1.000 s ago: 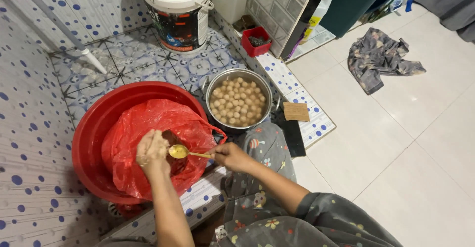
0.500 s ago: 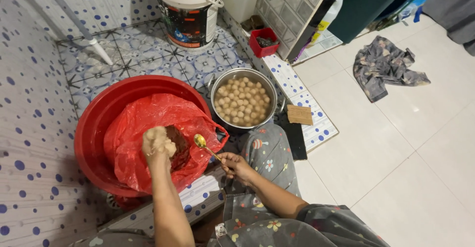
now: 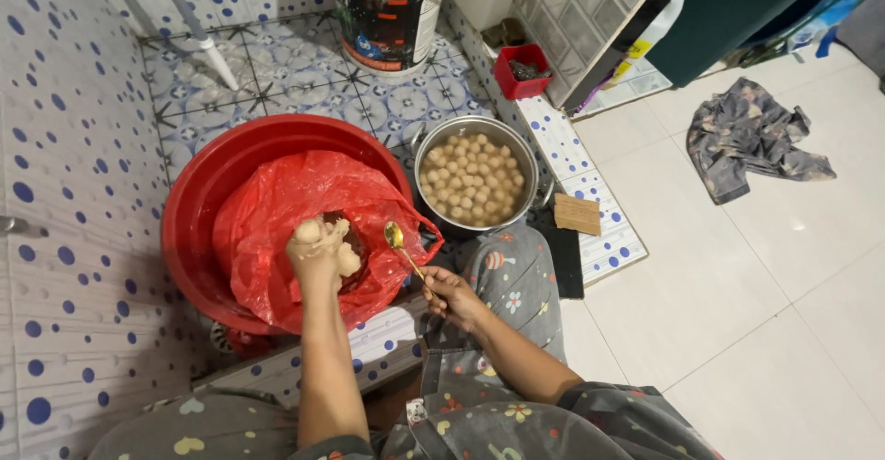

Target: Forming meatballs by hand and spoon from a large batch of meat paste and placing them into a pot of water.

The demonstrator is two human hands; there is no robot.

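My left hand point(image 3: 318, 250) is coated in pale paste and squeezes a lump of it above a red plastic bag point(image 3: 304, 202) that lines a red basin point(image 3: 198, 193). My right hand point(image 3: 452, 296) holds a gold spoon point(image 3: 402, 248) by its handle, the bowl raised beside the bag's right edge, a short way from the left hand. To the right of the basin stands a metal pot point(image 3: 475, 183) with water and several round pale balls in it.
A white bucket point(image 3: 387, 13) stands at the back on patterned tiles. A small red tub point(image 3: 522, 68) sits by the step. A crumpled grey cloth point(image 3: 747, 137) lies on the white floor at right. A brown card point(image 3: 577, 213) lies near the pot.
The spoon has drawn away from my left hand toward the right. My left hand has lifted out of the bag with paste squeezed in its fist.
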